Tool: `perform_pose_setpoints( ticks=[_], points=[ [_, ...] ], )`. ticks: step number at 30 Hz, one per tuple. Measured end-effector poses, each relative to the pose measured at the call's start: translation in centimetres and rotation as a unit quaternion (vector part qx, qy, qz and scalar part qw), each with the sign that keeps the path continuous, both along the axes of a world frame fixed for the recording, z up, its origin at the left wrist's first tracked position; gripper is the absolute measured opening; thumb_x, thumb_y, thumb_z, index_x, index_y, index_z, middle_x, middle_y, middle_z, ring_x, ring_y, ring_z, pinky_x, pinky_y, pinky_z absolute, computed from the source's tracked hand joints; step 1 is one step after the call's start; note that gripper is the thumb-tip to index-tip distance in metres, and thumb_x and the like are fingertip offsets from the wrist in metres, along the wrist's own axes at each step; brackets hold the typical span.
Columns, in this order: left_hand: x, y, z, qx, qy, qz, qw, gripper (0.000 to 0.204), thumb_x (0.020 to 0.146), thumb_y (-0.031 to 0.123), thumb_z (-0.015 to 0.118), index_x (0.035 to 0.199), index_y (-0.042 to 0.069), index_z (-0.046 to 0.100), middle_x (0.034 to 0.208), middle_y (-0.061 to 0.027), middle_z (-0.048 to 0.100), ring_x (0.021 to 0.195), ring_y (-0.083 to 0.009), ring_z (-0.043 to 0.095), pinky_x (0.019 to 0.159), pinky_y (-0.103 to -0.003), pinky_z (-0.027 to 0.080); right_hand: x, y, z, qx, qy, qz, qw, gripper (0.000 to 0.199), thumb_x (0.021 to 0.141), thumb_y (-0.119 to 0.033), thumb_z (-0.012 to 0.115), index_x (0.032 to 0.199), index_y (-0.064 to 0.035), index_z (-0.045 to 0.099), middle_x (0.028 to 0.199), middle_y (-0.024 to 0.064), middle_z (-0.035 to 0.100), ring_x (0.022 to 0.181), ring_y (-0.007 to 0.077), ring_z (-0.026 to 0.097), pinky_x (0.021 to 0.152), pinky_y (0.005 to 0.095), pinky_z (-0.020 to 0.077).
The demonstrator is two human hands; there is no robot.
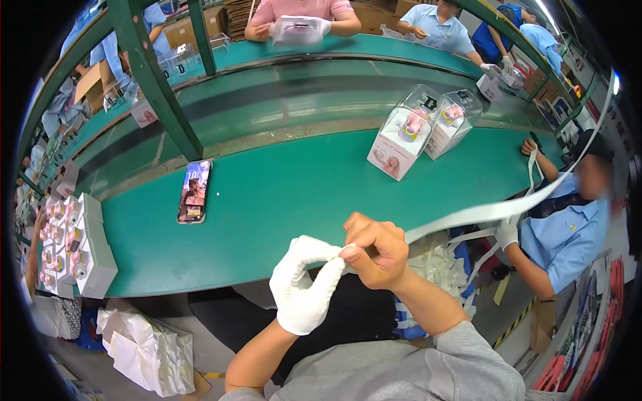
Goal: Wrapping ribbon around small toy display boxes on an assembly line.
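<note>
left hand [306,286]: white glove on, fingers pinched shut on the near end of the white strip [481,210]
right hand [376,252]: bare, fingers curled tight, gripping the same end just beside the glove
strip place: near edge of the green surface [281,200], in the air above the lap
strip axis: long line runs right and far, rising toward the co-worker's gloved hand [506,233]
step: looks like working the strip end between both hands
next move: likely needs a steady pinch, strip kept flat
also there: phone [194,191] far left, two boxed toys [420,130] far right
</note>
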State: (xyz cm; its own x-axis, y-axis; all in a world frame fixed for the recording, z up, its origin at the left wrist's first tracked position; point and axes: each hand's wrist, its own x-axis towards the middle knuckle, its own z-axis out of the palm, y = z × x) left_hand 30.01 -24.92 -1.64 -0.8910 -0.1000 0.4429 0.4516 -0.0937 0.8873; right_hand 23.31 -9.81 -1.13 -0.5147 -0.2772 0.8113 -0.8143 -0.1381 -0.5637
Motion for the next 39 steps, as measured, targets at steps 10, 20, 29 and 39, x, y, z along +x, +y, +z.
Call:
perform_pose_setpoints(
  ticks=[10, 20, 29, 39],
  points=[
    [2.9, -0.6, -0.1, 0.101, 0.031, 0.014, 0.994, 0.017, 0.087, -0.009, 0.073, 0.102, -0.001, 0.068, 0.095, -0.0080, 0.065, 0.083, -0.0140, 0.062, 0.076, -0.027, 0.050, 2.1, -3.5, -0.5, -0.069, 0.044, -0.015, 0.997, 0.030, 0.090, -0.007, 0.077, 0.070, -0.0022, 0.054, 0.061, 0.0064, 0.057, 0.052, 0.0196, 0.049, 0.051, 0.0331, 0.0401],
    [3.2, -4.0, -0.4, 0.198, -0.002, 0.040, 0.979, 0.009, 0.090, -0.008, 0.070, 0.096, -0.002, 0.069, 0.092, -0.0070, 0.065, 0.081, -0.0121, 0.058, 0.074, -0.026, 0.047, 2.1, -7.5, -0.1, -0.011, 0.010, 0.008, 1.000, 0.021, 0.098, -0.013, 0.067, 0.083, -0.0018, 0.056, 0.069, 0.0091, 0.060, 0.057, 0.0182, 0.050, 0.062, 0.0356, 0.0417],
    [1.2, -7.0, -3.4, 0.131, -0.063, 0.104, 0.984, 0.007, 0.088, -0.003, 0.075, 0.093, 0.000, 0.070, 0.087, -0.0070, 0.067, 0.082, -0.0164, 0.062, 0.075, -0.029, 0.049, 1.9, -9.1, -2.8, 0.035, -0.115, 0.010, 0.993, 0.003, 0.095, 0.002, 0.064, 0.094, -0.0001, 0.061, 0.087, 0.0129, 0.068, 0.076, 0.0190, 0.058, 0.072, 0.0327, 0.0456],
    [-2.7, -8.2, -5.7, -0.033, -0.055, 0.073, 0.995, 0.005, 0.091, -0.001, 0.073, 0.094, -0.003, 0.068, 0.088, -0.0067, 0.067, 0.079, -0.0133, 0.062, 0.074, -0.027, 0.050, 0.5, -6.6, -5.2, 0.098, -0.257, -0.013, 0.961, 0.003, 0.096, -0.002, 0.064, 0.096, 0.0011, 0.064, 0.087, 0.0085, 0.066, 0.077, 0.0153, 0.057, 0.073, 0.0298, 0.0452]
  ],
)
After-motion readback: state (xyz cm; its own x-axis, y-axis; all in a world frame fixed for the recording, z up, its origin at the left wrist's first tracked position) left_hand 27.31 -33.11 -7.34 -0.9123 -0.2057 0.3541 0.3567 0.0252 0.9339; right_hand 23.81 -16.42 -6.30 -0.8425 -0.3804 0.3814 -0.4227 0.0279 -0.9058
